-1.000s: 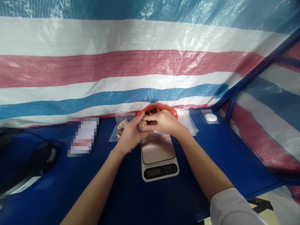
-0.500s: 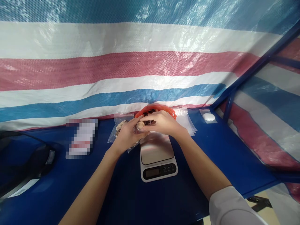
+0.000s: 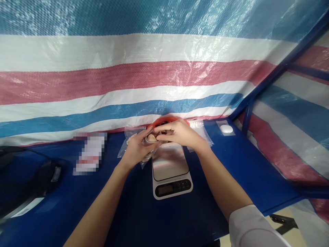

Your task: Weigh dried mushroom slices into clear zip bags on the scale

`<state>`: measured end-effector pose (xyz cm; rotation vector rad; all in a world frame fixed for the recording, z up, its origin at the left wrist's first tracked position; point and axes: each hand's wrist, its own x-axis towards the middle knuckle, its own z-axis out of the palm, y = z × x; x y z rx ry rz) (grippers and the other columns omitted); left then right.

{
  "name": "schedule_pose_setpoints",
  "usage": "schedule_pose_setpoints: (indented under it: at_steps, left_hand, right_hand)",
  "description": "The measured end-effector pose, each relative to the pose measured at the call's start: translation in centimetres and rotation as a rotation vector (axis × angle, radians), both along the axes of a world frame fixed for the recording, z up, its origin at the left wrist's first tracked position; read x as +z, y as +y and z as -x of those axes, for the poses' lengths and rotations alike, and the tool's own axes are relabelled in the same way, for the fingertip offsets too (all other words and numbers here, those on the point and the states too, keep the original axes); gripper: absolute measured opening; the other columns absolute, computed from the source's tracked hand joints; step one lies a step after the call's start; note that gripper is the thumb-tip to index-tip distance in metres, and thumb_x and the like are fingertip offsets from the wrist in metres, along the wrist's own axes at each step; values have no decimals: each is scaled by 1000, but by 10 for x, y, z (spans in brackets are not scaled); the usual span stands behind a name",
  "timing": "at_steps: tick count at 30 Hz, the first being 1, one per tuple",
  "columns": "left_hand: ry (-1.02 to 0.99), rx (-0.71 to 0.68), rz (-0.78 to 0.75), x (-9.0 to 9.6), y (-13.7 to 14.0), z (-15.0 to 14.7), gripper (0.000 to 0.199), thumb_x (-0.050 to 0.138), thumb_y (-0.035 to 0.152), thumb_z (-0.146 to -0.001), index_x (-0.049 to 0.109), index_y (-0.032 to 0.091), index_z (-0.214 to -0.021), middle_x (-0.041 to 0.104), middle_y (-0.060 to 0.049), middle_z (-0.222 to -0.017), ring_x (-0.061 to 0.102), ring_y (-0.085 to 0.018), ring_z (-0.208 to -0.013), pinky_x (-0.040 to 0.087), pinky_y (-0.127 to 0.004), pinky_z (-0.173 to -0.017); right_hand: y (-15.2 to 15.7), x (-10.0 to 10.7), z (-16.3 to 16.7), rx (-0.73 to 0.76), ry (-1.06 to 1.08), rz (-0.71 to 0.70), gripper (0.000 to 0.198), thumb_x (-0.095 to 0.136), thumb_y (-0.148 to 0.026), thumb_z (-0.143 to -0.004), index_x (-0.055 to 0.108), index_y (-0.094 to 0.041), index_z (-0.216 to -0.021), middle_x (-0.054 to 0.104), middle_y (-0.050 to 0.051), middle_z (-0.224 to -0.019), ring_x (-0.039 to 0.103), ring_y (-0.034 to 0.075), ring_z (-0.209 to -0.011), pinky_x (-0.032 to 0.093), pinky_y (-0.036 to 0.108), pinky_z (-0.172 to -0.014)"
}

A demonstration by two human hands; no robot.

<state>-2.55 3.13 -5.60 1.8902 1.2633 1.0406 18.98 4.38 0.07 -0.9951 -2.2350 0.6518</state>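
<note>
My left hand (image 3: 137, 147) is curled around a small clear cup (image 3: 147, 140) with a pale, dried-looking piece (image 3: 152, 138) in it. The fingertips of my right hand (image 3: 177, 133) are bent together at the cup's right side; whatever they pinch is too small or hidden to name. Both hands are above the far end of a white kitchen scale (image 3: 171, 168) with a shiny plate. Behind them is a red-orange basket (image 3: 167, 118) with dark contents, mostly covered by my hands. A clear zip bag (image 3: 125, 145) of pale pieces lies beside and partly under my left hand.
Clear zip bags (image 3: 202, 132) lie right of the basket. Farther right, a white oval object (image 3: 226, 129) rests on clear plastic. On the blue table (image 3: 205, 202) at left are a blurred-out paper (image 3: 89, 152) and a black strapped item (image 3: 38, 181). Striped sheeting (image 3: 128, 82) hangs behind.
The view has shifted slightly. My right fingers have moved a little at the cup, and the cup's opening now faces more upward, showing the pale piece inside.
</note>
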Motion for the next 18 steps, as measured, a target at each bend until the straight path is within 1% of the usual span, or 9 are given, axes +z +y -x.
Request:
schedule_pose_setpoints:
  at_steps: [2, 5, 9, 13, 15, 18]
  left_hand:
    - [-16, 24, -11, 0, 0, 0, 83, 81, 60, -71, 62, 17, -139, 69, -12, -134, 66, -34, -120, 50, -47, -109]
    - [-24, 50, -42, 1, 0, 0, 83, 82, 59, -70, 63, 17, -139, 69, -12, -134, 64, -35, -124, 48, -47, -112]
    - [-78, 60, -75, 1, -1, -1, 82, 82, 59, -71, 64, 16, -137, 70, -12, -133, 66, -34, -122, 49, -47, -112]
    - [-124, 49, -93, -1, -1, -1, 84, 85, 58, -69, 63, 16, -138, 71, -12, -130, 67, -33, -119, 50, -48, -110]
    - [-133, 26, -61, 1, -2, 1, 87, 86, 58, -67, 61, 17, -140, 71, -13, -131, 67, -34, -120, 50, -49, -110]
    - [-147, -28, 62, 6, -2, 9, 95, 89, 57, -63, 58, 19, -144, 67, -13, -138, 62, -36, -127, 49, -50, -111]
  right_hand:
    - [2, 2, -8, -15, 42, -9, 17, 69, -31, -92, 80, -23, -101, 75, 1, -87, 61, 13, -72, 42, 27, -71]
    - [5, 3, -14, -51, 43, 10, 17, 69, -32, -92, 81, -21, -94, 75, 1, -84, 62, 14, -74, 42, 27, -71]
    - [7, 0, -10, -79, -18, 109, 26, 67, -38, -92, 79, -18, -81, 69, 0, -70, 55, 12, -65, 38, 26, -64]
    - [11, -9, -1, -29, -15, 196, 32, 64, -38, -92, 75, -16, -71, 63, -1, -63, 50, 10, -60, 35, 25, -59]
    - [12, -13, 1, -11, 20, 246, 29, 63, -36, -92, 75, -16, -74, 65, -1, -63, 52, 9, -58, 36, 25, -58]
    - [13, -15, 0, -12, 79, 279, 23, 61, -28, -90, 77, -17, -78, 69, 0, -67, 57, 9, -57, 41, 24, -58]
